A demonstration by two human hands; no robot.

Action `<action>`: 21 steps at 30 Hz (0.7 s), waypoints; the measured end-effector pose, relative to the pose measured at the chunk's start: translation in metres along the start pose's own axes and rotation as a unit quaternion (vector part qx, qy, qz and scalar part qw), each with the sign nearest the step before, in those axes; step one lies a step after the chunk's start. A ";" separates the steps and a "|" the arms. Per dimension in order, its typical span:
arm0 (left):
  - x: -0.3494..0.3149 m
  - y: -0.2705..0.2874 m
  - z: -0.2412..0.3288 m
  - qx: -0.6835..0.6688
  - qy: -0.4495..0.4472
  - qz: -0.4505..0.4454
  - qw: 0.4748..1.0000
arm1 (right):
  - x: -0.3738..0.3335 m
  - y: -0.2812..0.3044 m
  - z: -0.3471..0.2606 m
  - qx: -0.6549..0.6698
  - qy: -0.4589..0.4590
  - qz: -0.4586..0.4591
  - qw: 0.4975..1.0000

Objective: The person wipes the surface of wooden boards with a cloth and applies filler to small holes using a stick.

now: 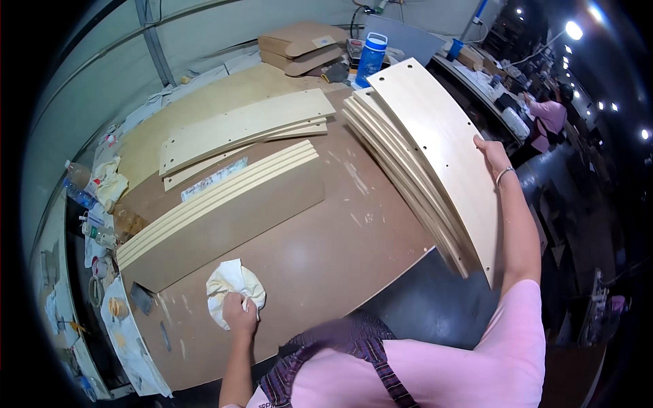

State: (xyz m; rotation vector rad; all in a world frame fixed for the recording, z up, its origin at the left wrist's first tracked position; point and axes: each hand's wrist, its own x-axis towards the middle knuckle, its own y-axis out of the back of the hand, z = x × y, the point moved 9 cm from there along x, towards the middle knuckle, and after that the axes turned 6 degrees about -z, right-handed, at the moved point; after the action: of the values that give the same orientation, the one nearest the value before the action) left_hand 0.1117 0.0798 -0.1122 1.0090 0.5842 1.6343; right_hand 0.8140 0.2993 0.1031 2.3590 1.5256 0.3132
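My left hand [240, 311] is closed on a crumpled white cloth [235, 282] that rests on the brown tabletop [299, 255] near its front edge. Off to the right, my right hand [493, 155] grips the outer long edge of a pale wooden board [442, 160] with small drilled holes. This board is tilted on top of a stack of similar boards [401, 173], which lies along the table's right edge and juts past it. Several boards standing on edge side by side [231, 214] form a block just beyond the cloth.
Behind the block lie more flat drilled boards [248, 132]. A blue bottle [371, 60] and a cardboard box [299, 44] stand at the back. Plastic bottles [80, 183] and rags crowd the left edge. A small dark block [141, 298] sits front left. Another person [546, 119] works far right.
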 end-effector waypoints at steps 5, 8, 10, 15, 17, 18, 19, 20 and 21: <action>-0.002 0.001 0.003 0.025 0.001 0.009 1.000 | 0.041 -0.017 0.034 0.012 -0.110 -0.037 0.993; 0.003 -0.003 0.006 0.030 0.007 0.002 1.000 | 0.061 -0.020 0.050 -0.003 -0.119 -0.053 0.991; 0.003 -0.004 0.007 0.037 0.002 -0.002 0.999 | 0.058 -0.028 0.056 0.012 -0.143 -0.063 0.988; 0.000 -0.005 0.004 0.048 -0.001 -0.005 0.999 | 0.027 -0.038 -0.009 -0.301 -0.042 0.005 0.953; 0.001 -0.005 0.003 0.036 0.004 -0.004 0.999 | 0.032 -0.039 -0.029 -0.350 0.055 0.054 0.934; 0.000 -0.005 0.003 0.031 0.008 -0.002 0.999 | 0.031 -0.044 -0.038 -0.371 0.104 0.078 0.919; -0.005 -0.004 -0.007 0.007 0.072 -0.022 0.997 | 0.010 -0.072 -0.063 -0.323 0.130 0.067 0.935; 0.004 0.002 0.012 0.039 0.062 -0.012 0.997 | 0.002 -0.097 -0.064 -0.283 0.163 0.020 0.945; 0.018 0.012 0.046 0.088 0.016 -0.013 0.996 | -0.005 -0.119 -0.064 -0.243 0.194 -0.027 0.950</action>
State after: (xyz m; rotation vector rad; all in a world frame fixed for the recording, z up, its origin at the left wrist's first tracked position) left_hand 0.1430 0.0882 -0.0728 1.1001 0.7703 1.5998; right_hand 0.6895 0.3492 0.1182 1.9327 1.4511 1.0606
